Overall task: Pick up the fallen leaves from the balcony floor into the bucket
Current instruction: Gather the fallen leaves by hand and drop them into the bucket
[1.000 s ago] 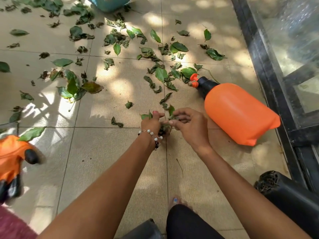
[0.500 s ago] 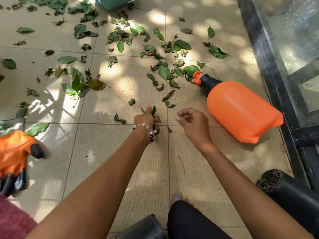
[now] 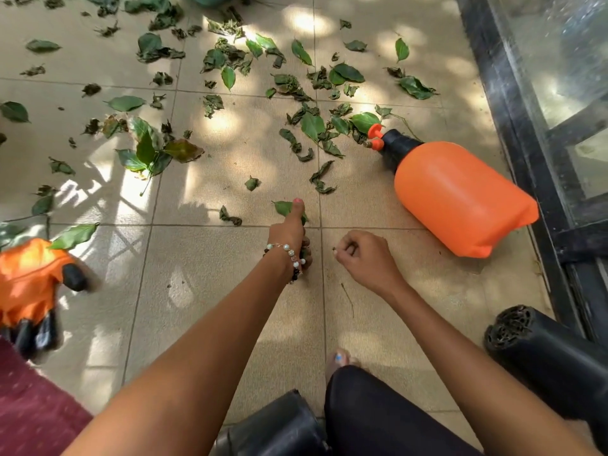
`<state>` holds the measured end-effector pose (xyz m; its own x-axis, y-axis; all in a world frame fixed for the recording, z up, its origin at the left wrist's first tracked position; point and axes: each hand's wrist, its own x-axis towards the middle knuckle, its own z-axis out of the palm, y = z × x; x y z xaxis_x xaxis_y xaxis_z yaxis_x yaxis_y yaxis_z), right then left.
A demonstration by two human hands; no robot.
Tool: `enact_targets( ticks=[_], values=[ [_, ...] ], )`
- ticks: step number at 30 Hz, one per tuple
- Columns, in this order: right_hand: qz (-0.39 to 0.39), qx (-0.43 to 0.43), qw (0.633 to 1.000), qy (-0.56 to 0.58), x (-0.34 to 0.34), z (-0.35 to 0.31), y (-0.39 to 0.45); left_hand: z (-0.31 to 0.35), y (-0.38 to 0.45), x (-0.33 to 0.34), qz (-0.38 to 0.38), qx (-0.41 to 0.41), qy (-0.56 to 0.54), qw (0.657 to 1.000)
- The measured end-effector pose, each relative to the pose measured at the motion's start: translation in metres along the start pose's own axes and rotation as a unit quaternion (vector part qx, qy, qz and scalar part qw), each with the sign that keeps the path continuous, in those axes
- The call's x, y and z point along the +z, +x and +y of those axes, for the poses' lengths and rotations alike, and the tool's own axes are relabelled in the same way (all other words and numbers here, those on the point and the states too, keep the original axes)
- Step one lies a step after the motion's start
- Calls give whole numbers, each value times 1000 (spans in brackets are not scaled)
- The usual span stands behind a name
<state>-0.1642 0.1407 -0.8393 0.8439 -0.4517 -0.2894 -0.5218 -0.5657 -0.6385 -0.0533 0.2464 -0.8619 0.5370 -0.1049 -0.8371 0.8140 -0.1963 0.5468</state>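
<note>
An orange glove (image 3: pixel 28 284) lies at the floor's left edge. Leaves (image 3: pixel 289 209) are gripped in the curled left hand (image 3: pixel 291 236), thumb pointing away. The right hand (image 3: pixel 365 258) is curled, pinching a small fragment. Bare tile (image 3: pixel 204 291) lies beneath both forearms. An orange sprayer (image 3: pixel 460 199) lies on its side, nozzle pointing up-left.

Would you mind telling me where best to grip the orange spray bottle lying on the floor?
Probably the black neck, from above: the spray bottle lies on its side, and the neck looks narrow enough to wrap fingers round, unlike the wide orange body.
</note>
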Motion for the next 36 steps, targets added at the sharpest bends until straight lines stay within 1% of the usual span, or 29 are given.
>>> enact_targets(
  ticks=[1,3,4,9,13,18,19,20,21,22,23,24,25,26,27,28,29,30,31,32,33,34,35,36],
  values=[
    [-29,27,999,4,-4,3,-8,-2,-2,2,-6,0,-2,1000],
    [-91,71,993,-29,-5,11,-24,-9,-6,7,-10,3,2,1000],
    [-101,80,990,-51,-3,14,-32,-12,-8,9,-8,6,11,1000],
    [-28,90,993,-66,17,17,-53,-29,-12,16,4,32,46,998],
    [-46,89,990,-102,26,15,-50,-29,-17,15,7,37,57,998],
    [-106,114,983,-99,22,13,-45,-25,-20,8,-2,45,44,998],
    [-98,118,986,-70,19,12,-43,-25,-17,6,-7,47,34,998],
    [-76,129,989,-6,14,11,-41,-24,-16,3,-14,46,24,999],
    [-52,145,984,87,8,6,-37,-24,-14,0,-21,43,17,999],
    [-36,158,967,195,0,-1,-34,-23,-15,-2,-31,41,14,999],
    [-35,162,944,284,-7,-10,-29,-22,-15,-4,-48,38,19,998],
    [-44,153,927,339,-12,-19,-23,-19,-17,-6,-65,35,20,997],
    [-53,140,924,351,-14,-30,-18,-19,-15,-5,-83,26,18,996],
    [-55,126,936,324,-11,-39,-14,-16,-15,-5,-93,12,14,995],
    [-43,107,958,262,-6,-49,-10,-12,-17,-5,-93,1,3,996],
    [-21,79,982,171,0,-57,-8,-9,-18,-5,-90,-6,-7,996],
    [-10,38,996,78,5,-63,-5,-6,-18,-6,-85,-8,-14,996],
    [-15,-9,1000,4,8,-66,-3,-2,-18,-7,-85,-9,-19,996],
    [-28,-47,998,-28,9,-68,0,0,-16,-10,-74,-2,-22,997],
    [-45,-60,997,-15,8,-69,5,4,-19,-14,-54,6,-25,998],
    [-57,-43,997,33,5,-68,10,6,-19,-19,-27,14,-39,999],
    [-54,-17,994,89,4,-68,16,7,-16,-23,-10,16,-58,998],
    [-25,-1,992,125,3,-66,23,7,-12,-27,-2,11,-82,997],
    [8,-4,993,116,4,-63,31,9,-9,-31,8,11,-101,995]
  ],
)
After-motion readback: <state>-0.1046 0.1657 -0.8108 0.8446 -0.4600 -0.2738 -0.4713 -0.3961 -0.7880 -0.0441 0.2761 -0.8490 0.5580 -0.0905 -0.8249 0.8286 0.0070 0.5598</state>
